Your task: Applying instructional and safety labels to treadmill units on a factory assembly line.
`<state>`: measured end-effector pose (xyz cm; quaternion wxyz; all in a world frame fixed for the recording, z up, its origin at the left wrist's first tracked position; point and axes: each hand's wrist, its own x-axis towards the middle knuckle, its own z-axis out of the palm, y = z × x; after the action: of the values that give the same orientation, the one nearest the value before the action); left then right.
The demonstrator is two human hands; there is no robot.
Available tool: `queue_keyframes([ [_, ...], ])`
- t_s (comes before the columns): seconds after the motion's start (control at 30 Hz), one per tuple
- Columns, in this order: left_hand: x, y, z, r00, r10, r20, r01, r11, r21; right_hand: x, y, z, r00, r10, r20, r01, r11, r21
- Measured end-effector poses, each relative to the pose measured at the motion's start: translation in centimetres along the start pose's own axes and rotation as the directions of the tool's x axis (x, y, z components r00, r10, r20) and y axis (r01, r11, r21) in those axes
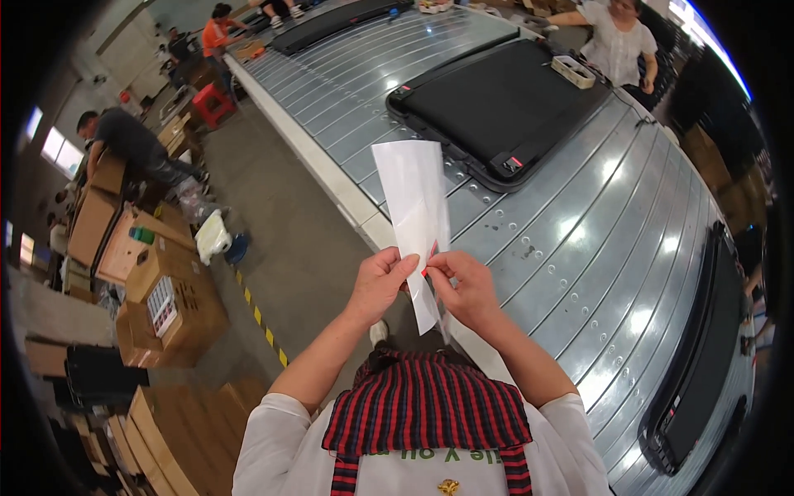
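Observation:
A long, curled white sheet [411, 186] with a glossy, translucent edge stands up in front of me, held over the near edge of the metal table. My left hand [380, 279] is closed on its lower left side, the thumb lying across the front. At the opposite side my right hand [467, 285] pinches a small red piece [425, 272], which looks like a sticker, against the sheet's edge. Whether the piece is still attached to the sheet I cannot tell. Beyond the sheet lies a large black framed panel [513, 99], with small red-and-white labels at its corners.
The ribbed metal table [562, 240] stretches ahead and right. A pale basket [573, 71] sits on the black panel, near a person in white [620, 37]. Another black panel [695, 355] lies at right. Cardboard boxes [186, 289] and a red stool [212, 105] stand on the left.

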<state>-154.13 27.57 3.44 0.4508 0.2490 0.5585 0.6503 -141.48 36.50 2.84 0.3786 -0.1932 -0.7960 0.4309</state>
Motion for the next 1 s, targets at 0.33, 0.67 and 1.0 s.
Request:
queue_keyframes([
  [0.33,11.0,0.5,-2.6,0.979,0.038,0.199,-0.069,0.986,0.149,6.6,2.7,2.8,0.938,0.327,-0.114,-0.335,0.94,-0.062],
  [0.67,23.2,4.0,-6.6,0.869,0.087,0.488,-0.23,0.943,0.241,15.7,4.9,5.7,0.852,0.442,-0.28,-0.48,0.873,-0.083],
  [1.0,27.5,3.7,-4.1,0.806,0.051,0.59,-0.204,0.959,0.196,18.1,5.6,6.4,0.82,0.237,-0.521,-0.458,0.816,-0.352],
])
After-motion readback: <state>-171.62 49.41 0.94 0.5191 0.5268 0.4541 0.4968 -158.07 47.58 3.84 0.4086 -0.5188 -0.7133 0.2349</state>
